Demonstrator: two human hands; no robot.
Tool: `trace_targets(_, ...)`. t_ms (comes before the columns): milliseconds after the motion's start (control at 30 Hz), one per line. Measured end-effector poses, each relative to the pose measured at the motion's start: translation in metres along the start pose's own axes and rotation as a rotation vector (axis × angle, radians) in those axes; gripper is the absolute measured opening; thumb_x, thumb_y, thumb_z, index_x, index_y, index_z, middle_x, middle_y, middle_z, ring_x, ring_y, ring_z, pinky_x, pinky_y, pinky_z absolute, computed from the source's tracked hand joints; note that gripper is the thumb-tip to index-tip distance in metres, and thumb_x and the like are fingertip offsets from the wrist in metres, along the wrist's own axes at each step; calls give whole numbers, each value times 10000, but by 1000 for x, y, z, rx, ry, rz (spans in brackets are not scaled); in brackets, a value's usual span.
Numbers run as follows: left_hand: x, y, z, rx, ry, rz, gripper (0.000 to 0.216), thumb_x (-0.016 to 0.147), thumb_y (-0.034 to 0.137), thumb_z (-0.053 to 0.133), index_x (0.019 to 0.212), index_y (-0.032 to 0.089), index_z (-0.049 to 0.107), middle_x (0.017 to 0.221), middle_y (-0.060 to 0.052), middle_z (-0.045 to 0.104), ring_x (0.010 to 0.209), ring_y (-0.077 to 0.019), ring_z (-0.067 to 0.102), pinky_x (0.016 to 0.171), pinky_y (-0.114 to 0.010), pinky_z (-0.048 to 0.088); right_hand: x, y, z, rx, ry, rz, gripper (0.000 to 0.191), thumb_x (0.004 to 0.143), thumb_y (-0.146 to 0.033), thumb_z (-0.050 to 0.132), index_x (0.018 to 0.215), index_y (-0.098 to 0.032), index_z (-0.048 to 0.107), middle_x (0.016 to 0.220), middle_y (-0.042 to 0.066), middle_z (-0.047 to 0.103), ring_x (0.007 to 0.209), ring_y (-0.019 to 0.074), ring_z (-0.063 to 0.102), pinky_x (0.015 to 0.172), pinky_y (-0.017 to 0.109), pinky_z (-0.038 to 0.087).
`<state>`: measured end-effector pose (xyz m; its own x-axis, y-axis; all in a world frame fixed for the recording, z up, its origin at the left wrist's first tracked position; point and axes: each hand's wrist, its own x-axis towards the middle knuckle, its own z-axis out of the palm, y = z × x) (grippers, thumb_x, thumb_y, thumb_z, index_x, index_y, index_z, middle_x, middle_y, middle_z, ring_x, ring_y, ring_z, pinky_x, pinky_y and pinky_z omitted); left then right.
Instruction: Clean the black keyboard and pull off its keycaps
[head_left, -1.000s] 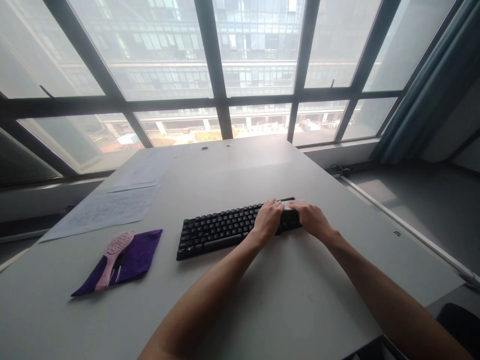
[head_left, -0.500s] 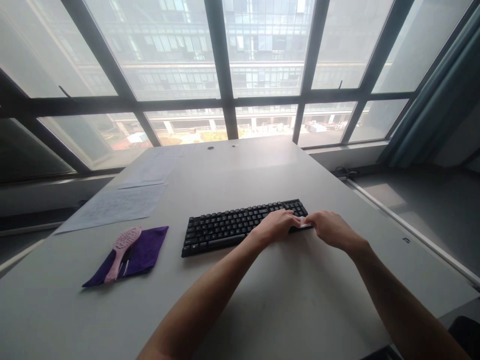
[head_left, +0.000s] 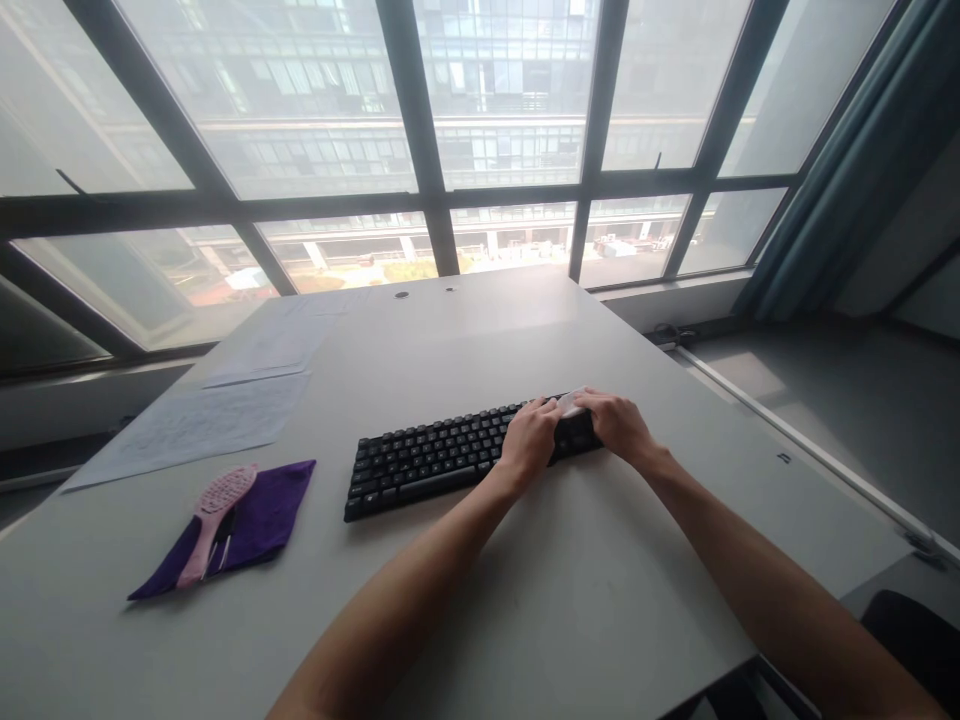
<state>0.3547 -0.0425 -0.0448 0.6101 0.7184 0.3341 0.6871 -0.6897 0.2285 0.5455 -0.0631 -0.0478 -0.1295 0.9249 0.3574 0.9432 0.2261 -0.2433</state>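
Observation:
A black keyboard [head_left: 424, 457] lies at a slant on the white table. Over the far right part of its keys is a thin, crumpled white tissue [head_left: 571, 402]. My right hand [head_left: 616, 424] grips the tissue's right side, its fingers bent at the keyboard's right end. At the tissue's left side my left hand [head_left: 529, 442] has its fingertips closed on the edge, while the palm covers some keys. Both thumbs and the fingertips are partly hidden.
Left of the keyboard, a pink hairbrush [head_left: 217, 505] and thin tools rest on a purple cloth pouch [head_left: 262, 515]. Printed paper sheets [head_left: 187, 425] lie along the table's left edge. Windows [head_left: 510, 100] stand behind the table [head_left: 480, 340], and a blue curtain [head_left: 825, 170] hangs at right.
Both hands have moved with the tissue from the keyboard's near right edge to its far right edge. More of the tissue shows. The camera view has shifted slightly.

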Motion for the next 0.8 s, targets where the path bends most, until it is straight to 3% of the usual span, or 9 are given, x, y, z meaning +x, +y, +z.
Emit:
trace_targets(133, -1, -3, 2, -75, -6, -26, 471, 906, -19, 468, 1214, 251, 700, 1345, -18, 655, 1331, -205, 540, 1117, -321, 434, 0, -3, -4, -48, -62, 59, 370, 918, -123, 476, 1120, -270, 749, 1236, 17, 728, 1095, 218, 698, 889, 276, 521)
trace_targets(333, -1, -2, 2, -100, -38, -62, 468, 904, -21, 477, 1196, 258, 713, 1335, -11, 663, 1332, -200, 543, 1100, -320, 450, -9, -4, -17, -149, -133, 73, 291, 895, -169, 513, 1009, -256, 766, 999, 53, 787, 912, 244, 735, 785, 285, 509)
trace_targets(533, 0, 0, -2, -14, 49, -3, 395, 935, 9, 463, 1209, 185, 686, 1327, -61, 668, 1335, -209, 541, 1138, -338, 413, -8, -5, -6, -34, -74, 49, 374, 919, -120, 463, 1100, -284, 746, 1312, -2, 688, 1225, 207, 628, 929, 265, 499)
trace_targets(700, 1, 0, 4, 53, 53, -21, 333, 914, -14, 441, 1020, 118, 728, 1260, -126, 694, 1309, -248, 563, 1141, -382, 406, -5, -5, 0, 1, -94, 56, 405, 938, -127, 443, 1198, -277, 714, 1355, 11, 659, 1283, 206, 592, 983, 298, 501)
trace_targets(800, 0, 1, 9, 34, 81, -33, 338, 907, -1, 447, 1091, 105, 711, 1328, -142, 653, 1329, -251, 543, 1178, -417, 357, -6, -6, 1, 7, -104, 65, 418, 950, -131, 427, 1236, -271, 698, 1367, 22, 650, 1315, 212, 565, 1003, 317, 495)
